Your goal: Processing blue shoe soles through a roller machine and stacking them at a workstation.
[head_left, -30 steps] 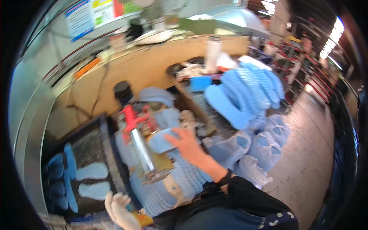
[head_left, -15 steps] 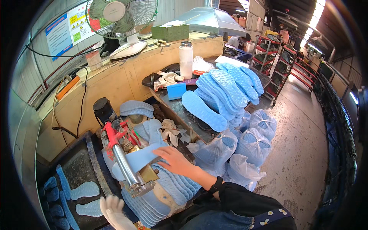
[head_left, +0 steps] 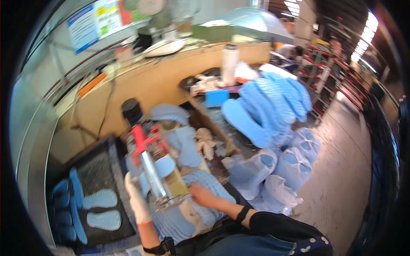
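Note:
A red machine with a chrome cylinder stands before me, a light blue insole lying beneath it. At the machine's left side is my left hand, in a pale glove, its fingers stretched upward and close to the insole's left end. My bare right hand is curled at the near end of the machine, over a stack of blue insoles. Blur hides what its fingertips hold, if anything. Another row of overlapping insoles lies below the cylinder.
A black tray at left carries several insoles. On the bench at right are a large insole pile, a blue box and a white bottle. Plastic bags of insoles sit beside the bench. A fan stands behind.
My right hand has left the insole under the machine and moved down to the stack. My left hand has risen to the machine's left side. The whole view has shifted.

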A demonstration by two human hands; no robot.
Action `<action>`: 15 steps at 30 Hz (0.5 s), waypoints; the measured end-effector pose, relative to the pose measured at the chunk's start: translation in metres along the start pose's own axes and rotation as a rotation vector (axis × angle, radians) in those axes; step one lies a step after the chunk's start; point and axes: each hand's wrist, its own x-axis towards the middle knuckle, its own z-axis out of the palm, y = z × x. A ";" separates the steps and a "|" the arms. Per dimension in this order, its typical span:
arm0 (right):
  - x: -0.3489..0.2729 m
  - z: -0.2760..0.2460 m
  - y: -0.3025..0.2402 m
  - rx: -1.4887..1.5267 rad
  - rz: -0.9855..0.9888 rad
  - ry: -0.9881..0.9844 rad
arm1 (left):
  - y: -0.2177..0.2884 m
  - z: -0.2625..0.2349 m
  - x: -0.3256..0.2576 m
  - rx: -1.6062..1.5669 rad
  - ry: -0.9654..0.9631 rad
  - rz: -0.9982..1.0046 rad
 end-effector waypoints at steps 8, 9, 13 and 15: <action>-0.001 -0.024 0.012 -0.156 -0.034 -0.028 | -0.002 0.009 -0.024 -0.334 -0.134 -0.197; 0.005 -0.025 0.001 -0.157 -0.039 -0.023 | 0.006 0.006 -0.030 -0.422 -0.121 -0.243; 0.001 -0.014 0.007 -0.220 -0.012 -0.162 | -0.015 -0.021 -0.046 -0.499 -0.154 -0.367; 0.001 -0.017 0.000 -0.190 0.053 -0.201 | -0.009 -0.013 -0.059 -0.427 0.004 -0.355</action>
